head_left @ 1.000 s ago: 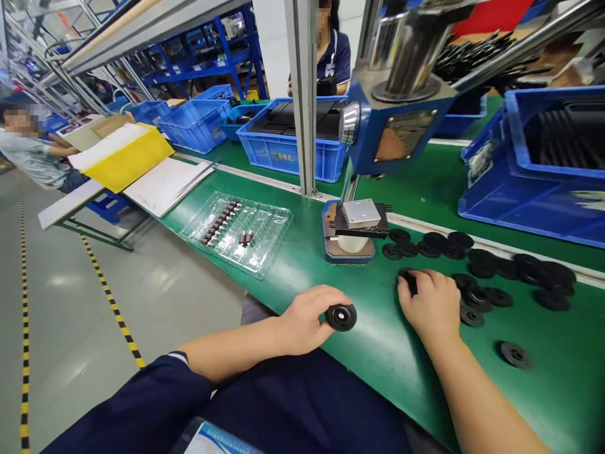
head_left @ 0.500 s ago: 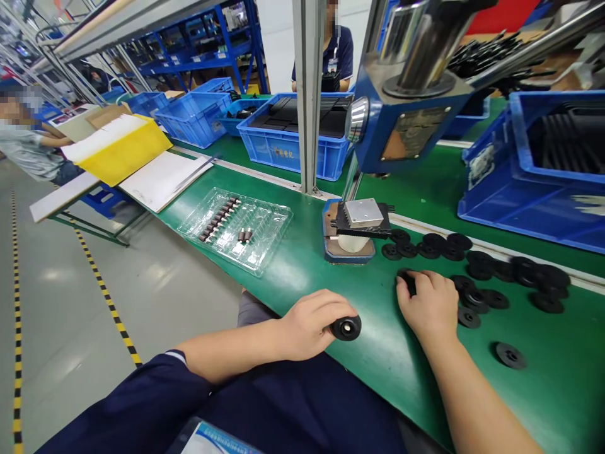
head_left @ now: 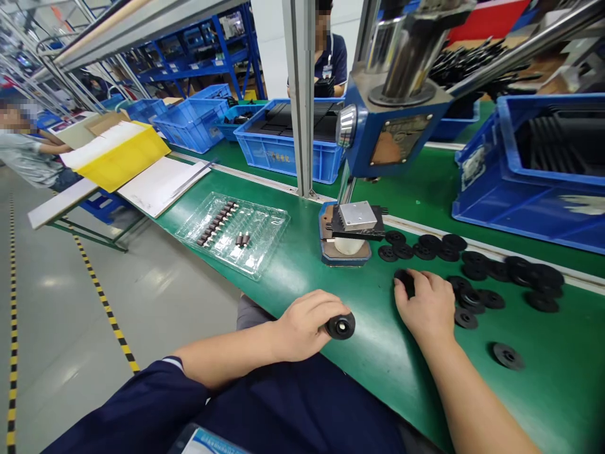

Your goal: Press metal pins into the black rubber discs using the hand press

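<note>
A round black wheel-like part (head_left: pixel 342 326) with a pale centre is gripped in my left hand (head_left: pixel 307 325), near the front edge of the green table (head_left: pixel 293 271). My right hand (head_left: pixel 429 309) rests over the table with its fingers closed round a black disc (head_left: pixel 404 281), mostly hidden by the hand. Several loose black flanged discs (head_left: pixel 491 299) lie to the right of that hand and behind it. One more disc (head_left: pixel 507 356) lies apart, closer to me.
A blue hand press (head_left: pixel 392 120) stands ahead, a metal block (head_left: pixel 358 215) on its base. Left of it, a clear plastic tray (head_left: pixel 265 252) holds several small dark cylinders. Blue bins (head_left: pixel 529 208) line the back. People are visible across the table and at far left.
The whole view has shifted slightly. Both hands keep nearly the same places and the same hold on the black parts.
</note>
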`<state>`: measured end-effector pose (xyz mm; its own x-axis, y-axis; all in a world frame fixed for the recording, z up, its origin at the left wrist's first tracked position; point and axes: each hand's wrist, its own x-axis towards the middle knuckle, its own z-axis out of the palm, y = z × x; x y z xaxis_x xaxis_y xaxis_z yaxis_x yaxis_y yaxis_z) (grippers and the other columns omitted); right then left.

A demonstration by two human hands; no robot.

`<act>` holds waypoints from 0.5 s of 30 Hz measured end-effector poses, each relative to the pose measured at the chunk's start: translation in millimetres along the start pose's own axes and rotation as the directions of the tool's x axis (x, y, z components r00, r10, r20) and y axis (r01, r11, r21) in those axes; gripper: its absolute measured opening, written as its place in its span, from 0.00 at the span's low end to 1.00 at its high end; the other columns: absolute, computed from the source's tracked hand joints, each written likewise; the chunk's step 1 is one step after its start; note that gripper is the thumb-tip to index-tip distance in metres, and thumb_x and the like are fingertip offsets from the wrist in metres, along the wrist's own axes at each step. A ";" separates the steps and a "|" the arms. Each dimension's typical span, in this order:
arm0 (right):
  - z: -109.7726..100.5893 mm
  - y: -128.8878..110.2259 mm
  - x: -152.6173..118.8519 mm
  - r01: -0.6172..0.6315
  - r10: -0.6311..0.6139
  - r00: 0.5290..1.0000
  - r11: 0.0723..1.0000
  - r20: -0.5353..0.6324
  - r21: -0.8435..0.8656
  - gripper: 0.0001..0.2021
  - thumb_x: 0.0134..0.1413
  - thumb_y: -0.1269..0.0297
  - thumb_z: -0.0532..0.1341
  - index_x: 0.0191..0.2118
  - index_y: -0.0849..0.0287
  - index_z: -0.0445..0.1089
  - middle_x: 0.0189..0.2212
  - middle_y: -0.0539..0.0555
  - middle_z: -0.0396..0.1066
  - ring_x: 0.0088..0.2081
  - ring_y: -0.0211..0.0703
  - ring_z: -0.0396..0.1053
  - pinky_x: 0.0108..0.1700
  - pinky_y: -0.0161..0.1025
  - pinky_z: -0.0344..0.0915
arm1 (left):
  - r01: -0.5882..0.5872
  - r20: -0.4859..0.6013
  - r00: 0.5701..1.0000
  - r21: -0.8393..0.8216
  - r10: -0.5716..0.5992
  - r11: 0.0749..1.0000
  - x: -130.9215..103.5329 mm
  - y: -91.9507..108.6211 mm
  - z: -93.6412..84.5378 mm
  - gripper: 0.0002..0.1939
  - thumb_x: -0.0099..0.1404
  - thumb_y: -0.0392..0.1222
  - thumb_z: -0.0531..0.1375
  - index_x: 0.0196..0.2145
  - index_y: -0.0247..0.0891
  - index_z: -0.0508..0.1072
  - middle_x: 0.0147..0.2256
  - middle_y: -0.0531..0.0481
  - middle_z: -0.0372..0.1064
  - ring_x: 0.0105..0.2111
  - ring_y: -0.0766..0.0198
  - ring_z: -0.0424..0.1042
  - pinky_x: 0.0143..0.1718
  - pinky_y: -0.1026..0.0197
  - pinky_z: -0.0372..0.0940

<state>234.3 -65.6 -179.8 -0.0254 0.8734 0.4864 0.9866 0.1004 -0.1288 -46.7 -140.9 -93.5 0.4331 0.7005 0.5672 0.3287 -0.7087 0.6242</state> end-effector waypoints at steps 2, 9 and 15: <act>-1.2 -0.2 1.1 -0.006 0.006 1.000 1.000 0.002 -0.005 0.23 0.62 0.53 0.52 0.49 0.68 0.71 0.45 0.64 0.69 0.47 0.56 0.64 0.49 0.48 0.61 | 0.148 -0.077 0.987 0.052 -0.144 0.988 4.8 -17.2 -2.2 0.18 0.61 0.31 0.60 0.49 0.39 0.67 0.42 0.45 0.72 0.43 0.60 0.72 0.46 0.56 0.70; 1.4 6.1 7.5 0.022 -0.023 0.999 1.000 0.034 0.014 0.32 0.63 0.46 0.41 0.43 0.67 0.73 0.41 0.66 0.70 0.45 0.60 0.67 0.47 0.51 0.62 | 0.701 -0.260 0.710 0.183 -0.654 0.689 30.6 -108.3 -16.1 0.28 0.57 0.38 0.66 0.54 0.36 0.64 0.39 0.46 0.72 0.34 0.62 0.72 0.42 0.55 0.69; 9.7 12.4 -7.3 -0.088 0.064 0.988 0.980 0.138 0.176 0.27 0.52 0.37 0.47 0.40 0.53 0.70 0.36 0.66 0.71 0.41 0.64 0.67 0.46 0.56 0.64 | 0.582 -0.312 0.812 0.359 -0.494 0.729 29.7 -108.9 -51.3 0.26 0.66 0.44 0.58 0.59 0.36 0.59 0.48 0.41 0.69 0.39 0.62 0.72 0.47 0.54 0.68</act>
<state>245.1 -66.1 -193.3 0.0163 0.9354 0.3532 0.9410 0.1051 -0.3216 -112.7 -38.5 -117.1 -0.0729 0.9446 0.3200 0.7935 -0.1394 0.5924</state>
